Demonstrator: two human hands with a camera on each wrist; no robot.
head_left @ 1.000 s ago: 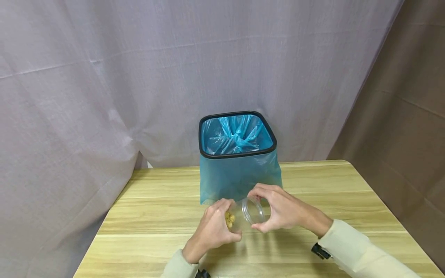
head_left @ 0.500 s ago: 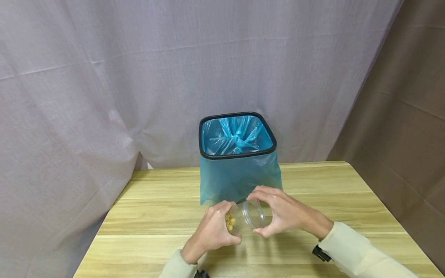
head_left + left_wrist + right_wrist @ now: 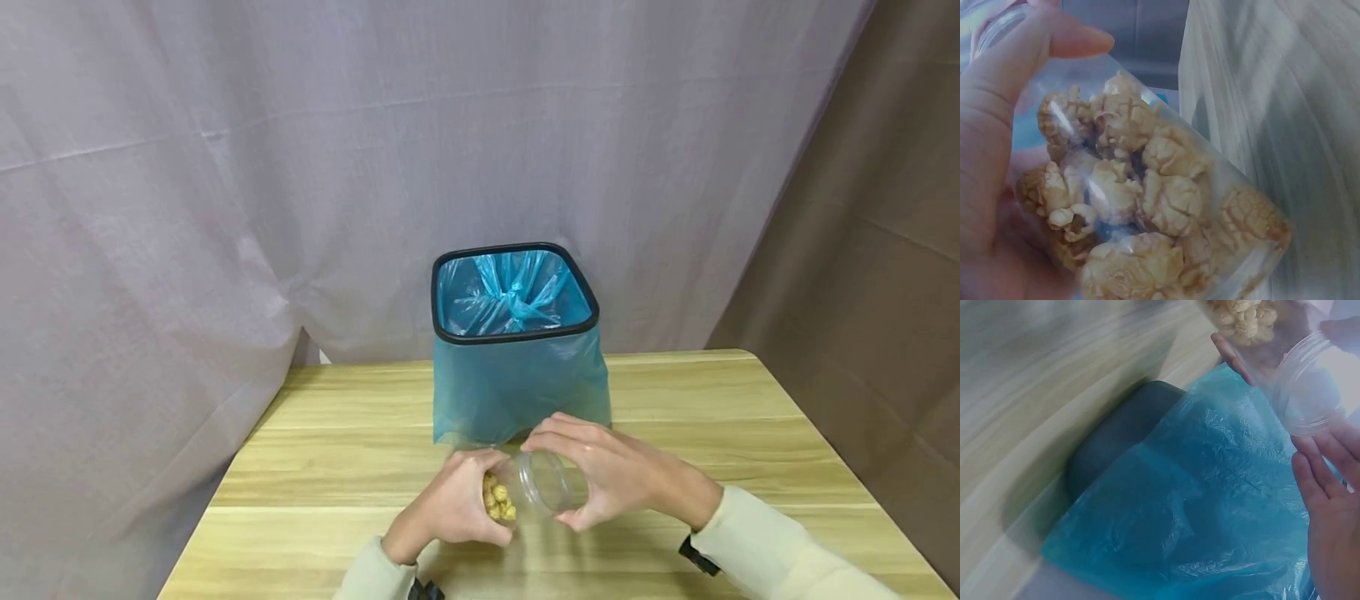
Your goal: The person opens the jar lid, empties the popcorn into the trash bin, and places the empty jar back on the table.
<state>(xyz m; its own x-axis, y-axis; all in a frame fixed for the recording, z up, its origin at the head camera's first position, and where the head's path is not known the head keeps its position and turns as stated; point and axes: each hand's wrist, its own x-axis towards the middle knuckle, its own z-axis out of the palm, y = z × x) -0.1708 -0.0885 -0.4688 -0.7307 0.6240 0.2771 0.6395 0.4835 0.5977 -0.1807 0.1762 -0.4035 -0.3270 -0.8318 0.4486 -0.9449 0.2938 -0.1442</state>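
Observation:
A clear plastic jar [image 3: 1175, 144] lies on its side between my hands, its far end toward the right. Popcorn [image 3: 498, 500] fills the left part of it, seen close up through the wall in the left wrist view. My left hand [image 3: 456, 502] grips the jar's body, thumb below and fingers over the top. My right hand [image 3: 615, 475] holds the clear ridged lid [image 3: 529, 483] at the jar's right end, with fingertips above and thumb below. In the right wrist view the lid [image 3: 1304, 384] appears against the jar; how tightly it sits cannot be told.
A bin [image 3: 517, 383] with a black rim and blue plastic liner stands just beyond my hands, the liner knotted inside. The wooden table [image 3: 315, 475] runs out on both sides. A grey curtain [image 3: 337, 192] hangs behind, a brown one [image 3: 847, 275] to the right.
Both hands have come slightly down and toward me with the jar. More popcorn shows beside my left hand. The grips look the same, and the bin has stayed put.

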